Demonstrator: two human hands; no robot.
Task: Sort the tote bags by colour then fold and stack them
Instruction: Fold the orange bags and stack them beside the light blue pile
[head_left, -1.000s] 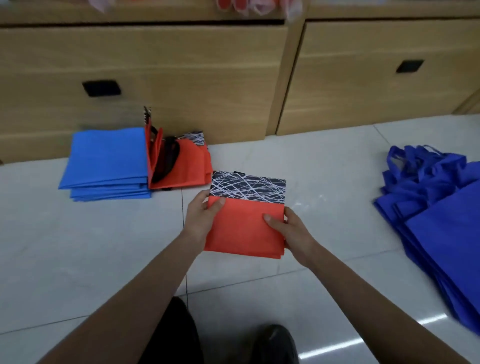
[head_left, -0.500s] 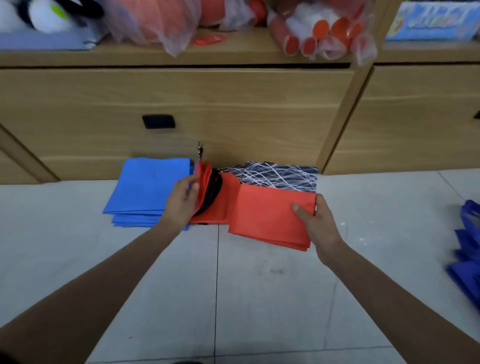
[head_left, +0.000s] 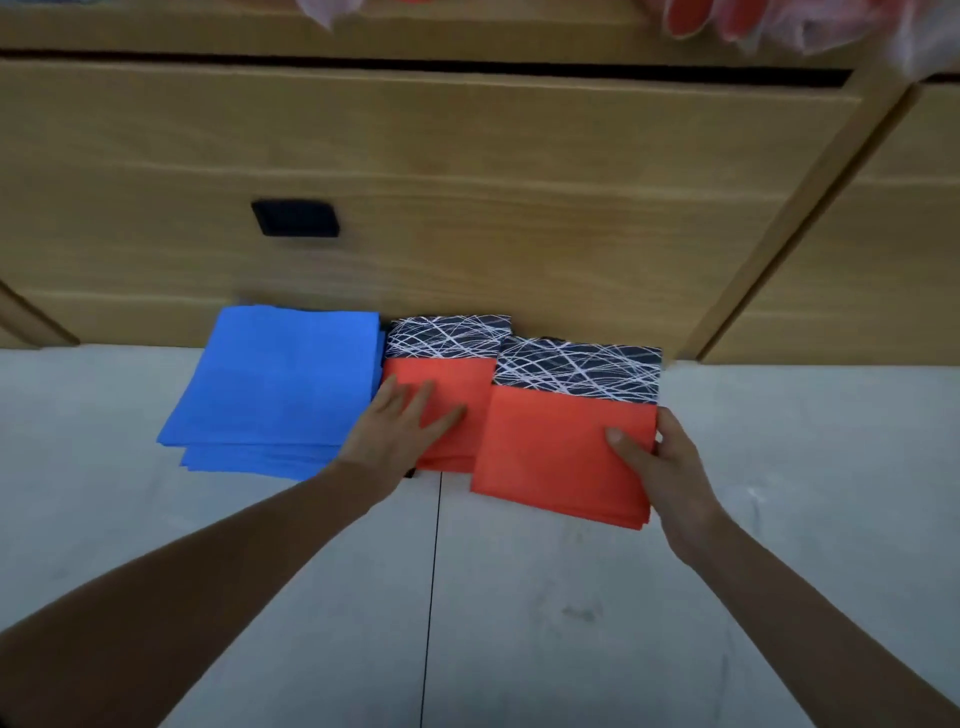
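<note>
**Folded orange bag held beside its pile, not yet stacked**

I take the orange stack (head_left: 441, 395) against the wooden drawer front (head_left: 467, 182) as my landmark. My left hand (head_left: 400, 431) lies flat and open on top of it, fingers spread, pressing it down. Just to the right of the stack, overlapping its right edge, my right hand (head_left: 654, 462) pinches the folded orange tote bag (head_left: 556, 447) at its right side, thumb on top and the other fingers underneath. To the left of the stack, touching it, sits the blue stack (head_left: 280, 389).

The risks I judge from here: the held bag is several loose layers gripped on one side only, so its free left half could sag or fan open as I carry it over. My flat left hand also occupies the landing spot; if it lingers, the bag lands askew. Sliding the bag on instead of setting it down could drag the top layer out of square.

The fabric looks matte, thin and limp, like non-woven cloth. Each orange bag folds to a rough square with a black band of white scribbled lines along its far edge. The tiled floor (head_left: 571, 597) is smooth and pale.
</note>
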